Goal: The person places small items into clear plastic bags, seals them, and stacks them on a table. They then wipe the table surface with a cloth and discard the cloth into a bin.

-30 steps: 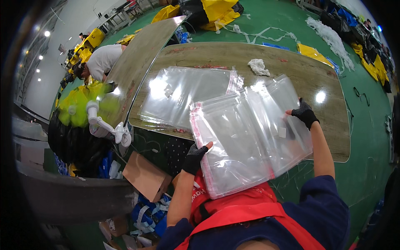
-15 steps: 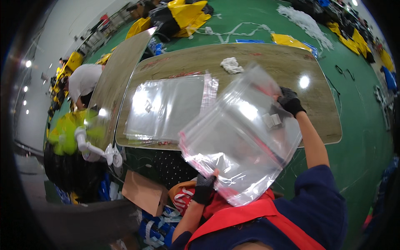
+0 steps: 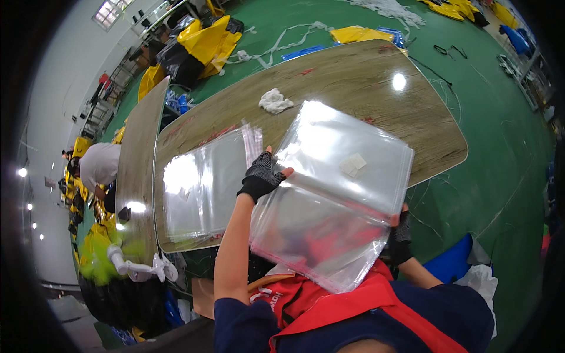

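Clear plastic bags (image 3: 329,206) with pinkish edge strips span the table's near edge and my lap, the upper part lying on the tabletop. A small whitish patch (image 3: 353,165) shows on them. My left hand (image 3: 262,176), in a dark fingerless glove, grips their left edge with the thumb on top. At the right edge my right hand (image 3: 401,234), gloved alike, is closed on the bags, its fingers partly hidden. To the left, another pile of clear bags (image 3: 206,183) lies flat on the table.
A crumpled white cloth (image 3: 275,101) lies on the wood-look table (image 3: 353,76). Left of a second tabletop section (image 3: 136,170) are a spinning green fan (image 3: 103,250) with a white arm and a bent-over person (image 3: 99,167). Yellow and black sheeting (image 3: 203,47) lies on the green floor.
My left hand has moved up from the bags' lower corner to their left edge. My right hand has come down to the lower right edge. The bags have turned and lie lower on the table.
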